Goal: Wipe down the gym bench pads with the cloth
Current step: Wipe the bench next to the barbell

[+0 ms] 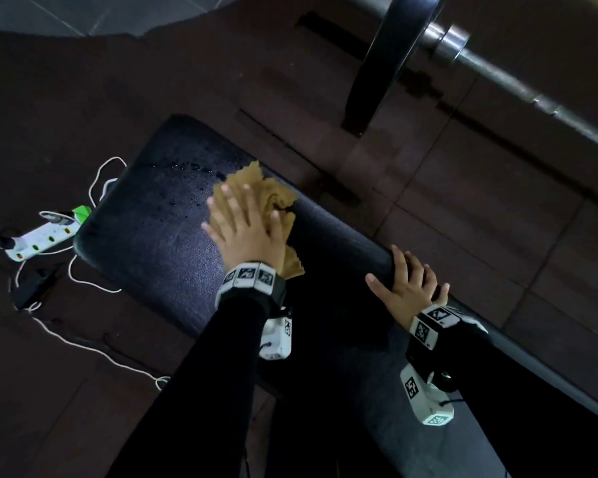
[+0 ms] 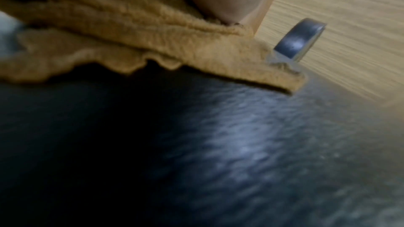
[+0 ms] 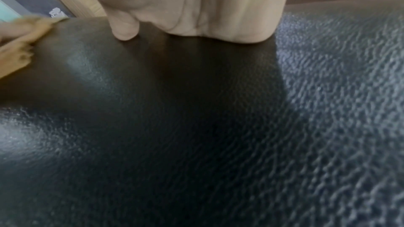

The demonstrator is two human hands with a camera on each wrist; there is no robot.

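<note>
- The cloth is being pressed flat near the middle of the bench pad, so its whole face is rubbing the vinyl.
- It is being pinned by the left hand, fingers straight and spread, to spread the pressure.
- Droplets at 11 o'clock of the cloth are probably being targeted next.
- The pad's edge at 4 o'clock is being gripped by the right hand, fingers curled over, likely for bracing.
- A power strip is lying on the floor at 9 o'clock.
</note>
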